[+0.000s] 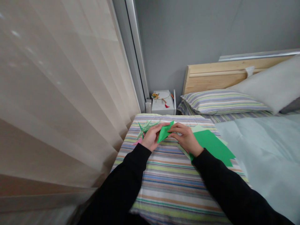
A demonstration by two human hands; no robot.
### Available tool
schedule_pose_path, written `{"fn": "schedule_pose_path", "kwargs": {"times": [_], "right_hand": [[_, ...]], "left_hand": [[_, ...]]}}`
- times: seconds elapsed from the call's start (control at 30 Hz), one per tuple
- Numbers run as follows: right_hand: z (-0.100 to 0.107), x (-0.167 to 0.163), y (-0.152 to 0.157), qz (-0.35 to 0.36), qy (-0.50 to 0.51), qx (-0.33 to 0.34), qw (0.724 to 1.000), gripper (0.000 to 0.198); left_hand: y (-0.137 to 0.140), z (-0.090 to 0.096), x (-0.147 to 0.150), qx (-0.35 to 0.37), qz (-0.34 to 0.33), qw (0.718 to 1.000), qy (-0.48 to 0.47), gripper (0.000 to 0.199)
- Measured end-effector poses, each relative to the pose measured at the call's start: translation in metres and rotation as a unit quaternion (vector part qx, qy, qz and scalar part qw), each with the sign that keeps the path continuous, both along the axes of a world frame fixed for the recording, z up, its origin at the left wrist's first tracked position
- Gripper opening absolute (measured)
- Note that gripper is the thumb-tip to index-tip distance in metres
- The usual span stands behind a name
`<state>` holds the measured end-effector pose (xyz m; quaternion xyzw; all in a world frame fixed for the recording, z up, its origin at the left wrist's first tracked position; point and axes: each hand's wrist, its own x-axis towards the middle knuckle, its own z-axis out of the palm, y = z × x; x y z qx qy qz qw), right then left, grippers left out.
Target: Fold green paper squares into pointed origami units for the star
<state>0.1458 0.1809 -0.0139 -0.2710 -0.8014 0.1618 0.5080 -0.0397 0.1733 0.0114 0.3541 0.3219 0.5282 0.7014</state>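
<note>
A folded piece of green origami paper (165,132), pointed at its top and bottom, is held up between my hands above a striped cloth (164,175). My left hand (152,136) is closed on its left side. From the right, my right hand (185,137) pinches its edge between thumb and fingers. Behind and left of my left hand lie folded green paper pieces (146,127) with thin points, and a bit of pink paper (138,141). Green paper sheets (213,145) lie by my right wrist, with paler green ones partly hidden beneath.
A curtain (70,78) hangs close along the left. At the far end stands a small white nightstand (161,107) with a red tassel (166,105) on it. To the right is a bed with a pale blue cover (264,147), a striped pillow (225,101) and a wooden headboard (208,82).
</note>
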Motion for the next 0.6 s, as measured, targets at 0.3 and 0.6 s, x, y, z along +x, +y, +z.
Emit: {"fn": "schedule_pose_path", "kwargs": {"times": [0.3, 0.6], "right_hand": [[0.007, -0.007, -0.008, -0.062, 0.076, -0.065, 0.993, 0.010], [0.006, -0.009, -0.007, -0.071, 0.162, -0.201, 0.963, 0.020]], "left_hand": [[-0.004, 0.003, 0.002, 0.042, -0.022, 0.999, -0.020, 0.042], [-0.001, -0.006, 0.007, 0.093, 0.043, 0.991, 0.082, 0.046]]}}
